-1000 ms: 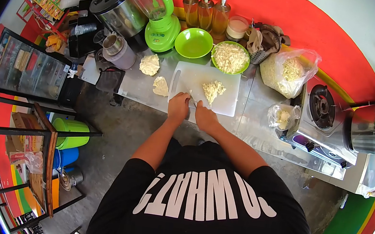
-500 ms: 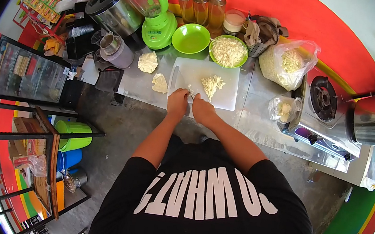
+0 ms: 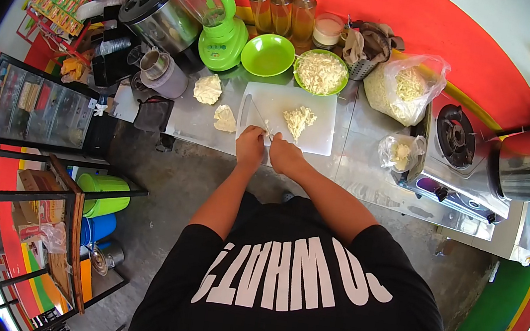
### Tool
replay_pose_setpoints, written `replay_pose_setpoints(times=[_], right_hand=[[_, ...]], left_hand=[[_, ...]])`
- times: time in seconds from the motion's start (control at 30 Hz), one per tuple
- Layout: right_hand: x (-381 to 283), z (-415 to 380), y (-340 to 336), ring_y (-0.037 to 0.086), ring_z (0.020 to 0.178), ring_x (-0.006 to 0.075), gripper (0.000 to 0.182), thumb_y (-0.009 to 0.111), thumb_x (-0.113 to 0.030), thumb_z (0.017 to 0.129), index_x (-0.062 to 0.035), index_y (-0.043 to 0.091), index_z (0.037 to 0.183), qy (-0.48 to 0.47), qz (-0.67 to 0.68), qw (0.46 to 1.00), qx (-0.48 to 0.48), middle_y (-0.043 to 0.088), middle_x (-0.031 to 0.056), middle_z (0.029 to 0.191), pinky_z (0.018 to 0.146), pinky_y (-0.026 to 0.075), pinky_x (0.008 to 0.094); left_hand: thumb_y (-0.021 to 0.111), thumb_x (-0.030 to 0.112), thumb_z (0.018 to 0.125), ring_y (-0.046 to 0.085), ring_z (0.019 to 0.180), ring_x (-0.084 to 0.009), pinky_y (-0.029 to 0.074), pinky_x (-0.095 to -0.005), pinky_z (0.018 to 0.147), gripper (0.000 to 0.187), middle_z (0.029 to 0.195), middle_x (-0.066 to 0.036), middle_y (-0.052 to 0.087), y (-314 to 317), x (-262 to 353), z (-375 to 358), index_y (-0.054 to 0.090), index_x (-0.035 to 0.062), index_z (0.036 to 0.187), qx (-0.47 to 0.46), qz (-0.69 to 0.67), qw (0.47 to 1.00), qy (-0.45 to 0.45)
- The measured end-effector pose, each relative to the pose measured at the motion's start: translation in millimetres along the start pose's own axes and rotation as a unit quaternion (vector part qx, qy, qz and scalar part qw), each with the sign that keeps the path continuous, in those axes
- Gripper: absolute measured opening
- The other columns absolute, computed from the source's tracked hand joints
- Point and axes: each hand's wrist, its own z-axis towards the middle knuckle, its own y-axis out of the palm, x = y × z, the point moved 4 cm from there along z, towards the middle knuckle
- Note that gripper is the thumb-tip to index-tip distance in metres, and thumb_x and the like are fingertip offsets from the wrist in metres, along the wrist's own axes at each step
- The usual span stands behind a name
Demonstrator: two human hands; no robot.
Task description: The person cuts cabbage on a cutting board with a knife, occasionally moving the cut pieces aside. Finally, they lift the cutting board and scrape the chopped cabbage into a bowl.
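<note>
Cabbage shreds (image 3: 300, 119) lie in a small pile at the middle of the white cutting board (image 3: 316, 142), and I read the slicing as partly done: one green bowl of shreds (image 3: 321, 72) at about twelve o'clock from the board is already heaped, while two uncut cabbage chunks wait off the board's nine o'clock edge, the nearer chunk (image 3: 224, 118) just beside it and the farther chunk (image 3: 207, 88) toward ten o'clock. My left hand (image 3: 251, 146) is curled with fingertips pressed down on something small at the board's near edge; I cannot tell exactly what it pins. My right hand (image 3: 285, 154) is closed round a knife handle, and the knife (image 3: 261, 116) blade runs up and left across the board. A second green bowl (image 3: 267, 55), with nothing in it, sits at eleven o'clock, beside one green blender (image 3: 218, 15). Behind the bowls I count three pump bottles (image 3: 277, 3) in a row and one lidded jar (image 3: 328, 30). At two o'clock there is one large plastic bag of shreds (image 3: 404, 87), and at three o'clock one small bag (image 3: 400, 152) touching the gas stove (image 3: 457, 157). One steel pot (image 3: 524, 166) stands past the stove.
</note>
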Motion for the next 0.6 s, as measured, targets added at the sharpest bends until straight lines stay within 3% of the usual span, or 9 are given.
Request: replay_pose_setpoints(times=[0.1, 0.3, 0.6], right_hand=[[-2, -11, -1, 0.071, 0.092, 0.0447, 0.038, 0.064, 0.004, 0.08, 0.0064, 0.042, 0.112, 0.038, 0.01, 0.998, -0.046, 0.069, 0.0309, 0.097, 0.081, 0.057, 0.0504], [14, 0, 19, 0.071, 0.092, 0.045, 0.038, 0.063, 0.004, 0.08, 0.0078, 0.043, 0.113, 0.021, 0.023, 0.999, 0.018, 0.068, 0.0329, 0.096, 0.081, 0.057, 0.0504], [0, -8, 7, 0.069, 0.098, 0.0463, 0.032, 0.056, -0.002, 0.089, 0.0093, 0.043, 0.115, 0.033, 0.017, 0.999, -0.037, 0.068, 0.034, 0.1, 0.083, 0.056, 0.0501]], left_hand=[[0.062, 0.002, 0.085, 0.068, 0.083, -0.0348, 0.054, -0.043, 0.074, 0.01, 0.092, -0.011, 0.07, 2, -1, 0, 0.071, 0.0044, 0.087, 0.002, 0.001, 1.0, -0.003], [0.062, 0.002, 0.085, 0.068, 0.082, -0.0341, 0.054, -0.0427, 0.073, 0.009, 0.092, -0.01, 0.07, 2, -4, 1, 0.071, 0.0049, 0.085, -0.002, -0.001, 1.0, 0.0], [0.062, 0.003, 0.085, 0.067, 0.081, -0.0343, 0.054, -0.0428, 0.072, 0.008, 0.091, -0.01, 0.069, 2, -4, 3, 0.07, 0.0057, 0.086, -0.02, 0.018, 1.0, -0.005]])
